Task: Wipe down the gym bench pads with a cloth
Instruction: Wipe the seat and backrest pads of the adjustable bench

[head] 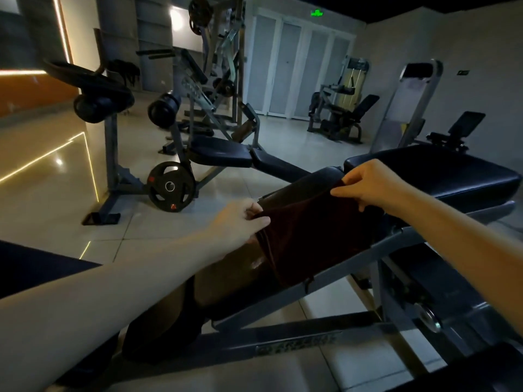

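Grip: left hand and right hand each pinch an edge of the dark red cloth.
Place: draped across the inclined bench pad.
Handling: probably light and limp; best held by its corners.

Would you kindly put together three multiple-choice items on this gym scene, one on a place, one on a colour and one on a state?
1. Where does the cloth lie?
A) on the floor
B) over the sloped bench pad
C) on a weight plate

2. What colour is the cloth?
A) white
B) bright yellow
C) dark red

3. How is the cloth held?
A) by both hands
B) by one hand alone
C) by no hand

Answers: 1 B, it drapes across the sloped pad; 2 C, its folds show deep red; 3 A, the left hand and the right hand each pinch an edge.
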A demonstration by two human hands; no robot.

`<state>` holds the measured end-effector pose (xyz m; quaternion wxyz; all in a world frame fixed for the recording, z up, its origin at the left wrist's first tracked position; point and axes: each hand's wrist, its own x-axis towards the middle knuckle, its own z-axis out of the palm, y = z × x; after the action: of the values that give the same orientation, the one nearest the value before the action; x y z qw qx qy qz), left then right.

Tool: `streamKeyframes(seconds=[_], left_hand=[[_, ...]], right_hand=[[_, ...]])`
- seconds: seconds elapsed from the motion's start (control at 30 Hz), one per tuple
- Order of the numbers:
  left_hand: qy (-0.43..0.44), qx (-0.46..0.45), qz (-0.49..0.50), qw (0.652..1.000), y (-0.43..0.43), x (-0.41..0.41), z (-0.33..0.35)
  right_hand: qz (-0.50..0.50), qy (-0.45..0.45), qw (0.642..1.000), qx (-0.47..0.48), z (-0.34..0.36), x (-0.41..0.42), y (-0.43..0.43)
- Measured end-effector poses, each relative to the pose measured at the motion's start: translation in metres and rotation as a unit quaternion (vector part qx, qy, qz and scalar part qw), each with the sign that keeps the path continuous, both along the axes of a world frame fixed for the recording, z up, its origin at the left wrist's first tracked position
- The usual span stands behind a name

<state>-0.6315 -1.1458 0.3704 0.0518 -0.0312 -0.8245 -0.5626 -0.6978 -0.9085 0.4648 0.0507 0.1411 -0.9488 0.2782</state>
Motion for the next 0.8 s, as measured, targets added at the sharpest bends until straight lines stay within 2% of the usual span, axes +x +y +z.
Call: streamKeyframes(seconds=[0.13,0.27,0.37,0.4,0.47,0.53,0.6,0.73,0.8], left_hand=[[0.054,-0.108,0.025,0.992,0.001,-0.015,-0.006],[0.065,-0.159,0.017,0.985,-0.008,-0.021,-0.019],[0.032,-0.184,-0.009,0.982,-0.024,-0.017,-0.032],[0.020,-0.203,-0.022,0.979,-0.029,-0.013,-0.035],[0.003,-0.244,-0.061,0.968,-0.040,-0.002,-0.041],[-0.014,-0.277,-0.115,0.954,-0.050,0.010,-0.049],[-0.028,-0.291,-0.142,0.946,-0.061,0.016,-0.060],[-0.064,-0.284,-0.146,0.945,-0.078,0.022,-0.082],[-0.051,-0.263,-0.136,0.954,-0.083,0.025,-0.095]], right_hand=[[0.002,0.138,0.984,0.112,-0.009,-0.007,-0.010],[-0.027,0.246,0.952,0.180,-0.009,-0.007,-0.012],[0.058,0.310,0.931,0.182,-0.014,0.011,-0.022],[0.105,0.299,0.927,0.199,-0.017,0.023,-0.029],[0.175,0.217,0.915,0.290,-0.028,0.045,-0.042],[0.203,0.136,0.876,0.415,-0.040,0.055,-0.046],[0.209,0.089,0.838,0.496,-0.049,0.052,-0.043],[0.235,0.081,0.786,0.566,-0.054,0.040,-0.042],[0.257,0.076,0.767,0.583,-0.055,0.039,-0.046]])
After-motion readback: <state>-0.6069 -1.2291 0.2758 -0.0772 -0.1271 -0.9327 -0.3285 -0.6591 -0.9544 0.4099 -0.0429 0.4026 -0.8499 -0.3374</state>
